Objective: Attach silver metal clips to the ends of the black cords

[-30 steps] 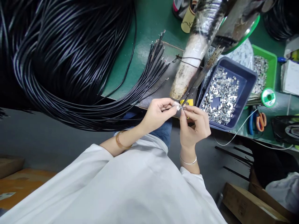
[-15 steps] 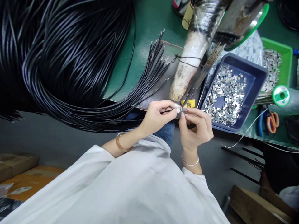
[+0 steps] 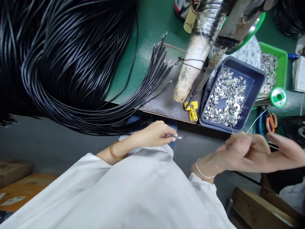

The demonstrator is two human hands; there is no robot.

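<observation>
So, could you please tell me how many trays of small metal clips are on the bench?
2: a blue tray by the bench's front edge, just beyond the blurred right hand, and a green tray behind it, partly hidden. Others may lie out of view.

The two hands, pinched together a second ago just below the yellow clip (image 3: 192,110), are now apart. The left hand (image 3: 152,135) has dropped lower, away from the clip, and holds the cord end with its small metal clasp (image 3: 178,137) alone. The right hand (image 3: 247,152) has let go and swung out well to the right of the clip, below the blue tray (image 3: 256,83), its fingers spread open and blurred.
</observation>
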